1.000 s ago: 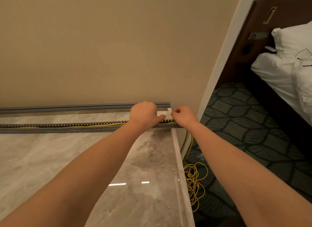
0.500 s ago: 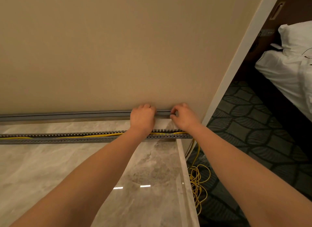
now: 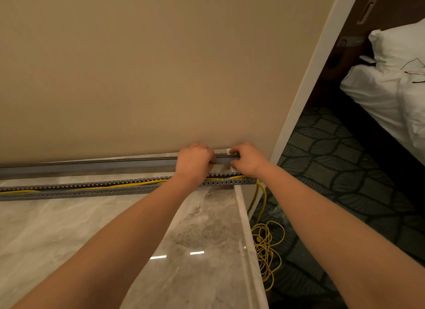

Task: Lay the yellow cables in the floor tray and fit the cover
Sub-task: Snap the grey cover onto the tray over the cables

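Wide open stretch of glossy grey marble floor (image 3: 69,239) on the near side, free for any approach. Hard stop at the back: plain beige wall (image 3: 138,67), with the long grey cover strip (image 3: 92,167) lying just in front of its foot. Only a narrow lane of marble between that strip and the slotted grey floor tray (image 3: 103,190), crossed at the right end by left hand (image 3: 195,162) and right hand (image 3: 247,160), both clamped on the strip. Right flank shut in by the white wall edge (image 3: 305,97). Beyond the marble step, loose yellow cables (image 3: 266,246) heaped on patterned dark carpet (image 3: 345,182), a tangle hazard. White bed (image 3: 391,90) well apart.
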`<act>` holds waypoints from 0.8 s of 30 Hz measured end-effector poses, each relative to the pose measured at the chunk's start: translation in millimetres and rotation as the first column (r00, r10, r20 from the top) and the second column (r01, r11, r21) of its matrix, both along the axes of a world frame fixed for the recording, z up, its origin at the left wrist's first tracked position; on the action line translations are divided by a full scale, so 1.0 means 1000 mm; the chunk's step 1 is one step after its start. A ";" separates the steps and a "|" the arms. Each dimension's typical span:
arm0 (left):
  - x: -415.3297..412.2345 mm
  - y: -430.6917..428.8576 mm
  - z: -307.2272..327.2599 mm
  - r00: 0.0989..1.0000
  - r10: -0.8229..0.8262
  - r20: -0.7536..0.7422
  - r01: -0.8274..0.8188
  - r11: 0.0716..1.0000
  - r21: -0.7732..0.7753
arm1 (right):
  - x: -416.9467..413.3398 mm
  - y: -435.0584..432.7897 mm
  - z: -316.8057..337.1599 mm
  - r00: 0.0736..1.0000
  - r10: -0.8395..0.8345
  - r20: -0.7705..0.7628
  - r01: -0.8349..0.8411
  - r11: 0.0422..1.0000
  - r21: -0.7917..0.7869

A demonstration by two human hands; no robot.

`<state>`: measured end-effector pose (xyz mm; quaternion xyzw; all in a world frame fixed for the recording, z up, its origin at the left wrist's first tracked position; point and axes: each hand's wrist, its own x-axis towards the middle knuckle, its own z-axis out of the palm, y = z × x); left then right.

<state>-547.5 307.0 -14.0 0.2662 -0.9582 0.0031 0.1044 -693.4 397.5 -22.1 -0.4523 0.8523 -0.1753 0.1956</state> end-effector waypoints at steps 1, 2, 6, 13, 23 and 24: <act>0.000 0.003 0.001 1.000 -0.024 -0.008 0.024 1.000 0.018 | 0.000 0.003 0.003 1.000 -0.021 0.009 0.021 1.000 -0.019; 0.000 0.006 0.002 0.998 -0.053 -0.022 0.054 0.998 0.038 | -0.001 0.006 0.006 0.999 -0.039 0.013 0.039 0.999 -0.036; -0.005 0.018 0.004 0.990 -0.123 -0.067 0.129 0.986 0.107 | -0.002 0.023 0.015 0.996 -0.067 0.060 0.070 0.996 -0.053; -0.009 0.033 0.009 0.994 -0.100 0.036 0.096 0.992 0.084 | -0.010 0.052 0.021 0.997 -0.052 0.063 0.057 0.995 -0.077; -0.008 0.038 0.007 0.994 -0.107 0.035 0.104 0.992 0.075 | -0.006 0.068 0.024 0.983 0.010 0.186 -0.001 0.999 -0.048; -0.007 0.039 0.007 0.994 -0.105 0.044 0.101 0.992 0.076 | -0.004 0.069 0.024 0.983 0.020 0.180 -0.012 0.999 -0.043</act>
